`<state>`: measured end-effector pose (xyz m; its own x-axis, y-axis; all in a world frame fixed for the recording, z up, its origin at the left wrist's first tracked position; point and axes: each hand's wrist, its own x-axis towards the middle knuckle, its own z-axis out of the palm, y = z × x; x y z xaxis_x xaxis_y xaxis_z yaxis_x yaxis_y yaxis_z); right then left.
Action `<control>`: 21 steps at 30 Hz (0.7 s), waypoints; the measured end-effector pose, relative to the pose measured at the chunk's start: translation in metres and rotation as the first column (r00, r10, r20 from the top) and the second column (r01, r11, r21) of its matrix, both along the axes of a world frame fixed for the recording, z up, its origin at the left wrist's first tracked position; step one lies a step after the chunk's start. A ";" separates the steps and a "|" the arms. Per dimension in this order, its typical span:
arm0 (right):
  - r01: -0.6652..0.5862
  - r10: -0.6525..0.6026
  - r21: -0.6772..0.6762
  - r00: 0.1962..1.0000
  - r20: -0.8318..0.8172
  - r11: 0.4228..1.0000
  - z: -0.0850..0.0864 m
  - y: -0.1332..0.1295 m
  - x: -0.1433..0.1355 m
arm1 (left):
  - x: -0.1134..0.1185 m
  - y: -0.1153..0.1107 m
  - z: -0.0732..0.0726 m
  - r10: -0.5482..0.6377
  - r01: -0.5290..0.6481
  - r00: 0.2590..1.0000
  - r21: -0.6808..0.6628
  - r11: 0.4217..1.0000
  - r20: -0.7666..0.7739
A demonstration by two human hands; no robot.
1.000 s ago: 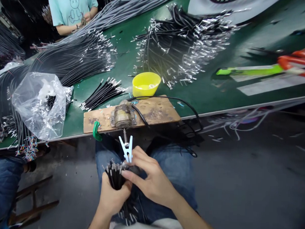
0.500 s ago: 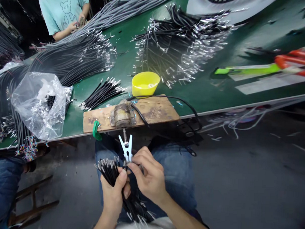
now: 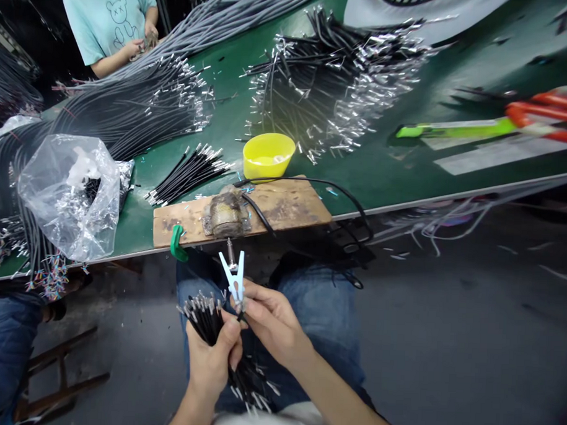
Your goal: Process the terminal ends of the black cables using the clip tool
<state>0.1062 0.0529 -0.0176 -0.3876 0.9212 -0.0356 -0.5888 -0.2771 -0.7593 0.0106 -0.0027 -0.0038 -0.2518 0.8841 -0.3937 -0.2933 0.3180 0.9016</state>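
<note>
My left hand is closed around a bundle of short black cables with stripped, silvery ends, held above my lap. One cable sticks out between its thumb and forefinger, its end beside the lower tip of a light blue clothespin. My right hand pinches at that cable's end, thumb and fingers together next to the clothespin; the exact grip is partly hidden. The clothespin sits at the end of a metal shaft coming from a small, grimy motor.
The motor rests on a wooden board, with a green clamp at the green table's edge. Around it are a yellow cup, cut cables, a plastic bag and orange-handled scissors. Another person works across the table.
My right hand has shifted slightly left, its fingers now closer around the clothespin's lower tip. The cable end has turned a little to the right. My left hand keeps its hold on the bundle.
</note>
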 end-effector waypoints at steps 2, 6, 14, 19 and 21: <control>0.002 -0.004 0.025 0.999 0.049 1.000 0.002 0.005 0.006 | -0.002 0.002 0.002 -0.027 0.027 1.000 -0.009 1.000 0.011; 0.039 -0.078 0.223 0.982 0.170 0.974 0.011 0.013 0.017 | -0.006 0.004 0.002 -0.074 0.077 0.995 -0.041 0.996 0.070; 0.178 -0.204 0.153 0.962 0.182 0.972 0.013 -0.001 0.000 | 0.004 0.004 -0.003 -0.107 0.106 0.991 0.019 0.994 0.086; 0.405 -0.695 0.679 0.686 0.216 0.612 0.010 0.000 0.001 | -0.001 0.006 -0.003 -0.091 0.090 0.996 0.044 0.995 0.010; 0.322 -0.583 0.656 0.782 0.223 0.683 0.010 0.006 0.006 | -0.007 0.007 -0.001 -0.097 0.098 0.995 0.054 0.994 -0.020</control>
<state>0.1120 0.0585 -0.0072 0.0125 0.8705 0.4921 -0.1434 0.4886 -0.8606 0.0034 0.0045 -0.0048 -0.1699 0.9248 -0.3404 -0.2474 0.2943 0.9231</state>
